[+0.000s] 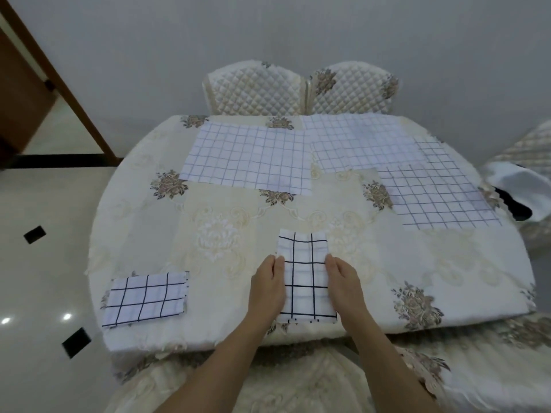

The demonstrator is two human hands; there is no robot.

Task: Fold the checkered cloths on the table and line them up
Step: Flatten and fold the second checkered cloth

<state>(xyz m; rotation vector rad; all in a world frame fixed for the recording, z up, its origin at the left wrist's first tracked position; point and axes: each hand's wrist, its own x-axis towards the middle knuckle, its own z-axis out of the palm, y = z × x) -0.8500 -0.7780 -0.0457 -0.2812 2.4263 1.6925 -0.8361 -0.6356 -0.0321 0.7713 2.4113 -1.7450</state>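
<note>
Tabletop [417, 263]: folded cloth [304, 278].
Fingers [330, 262]: left hand [267, 290], right hand [346, 286] flat against its sides.
Risk: uneven push could skew fold.

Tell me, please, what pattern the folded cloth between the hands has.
The cloth is white with dark grid lines; head view.

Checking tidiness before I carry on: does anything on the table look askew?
The front-left folded cloth lies tilted, not square with the narrow cloth between the left hand and right hand.

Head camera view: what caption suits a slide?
Left hand and right hand rest on both sides of a folded checkered cloth; unfolded cloths lie beyond.
</note>
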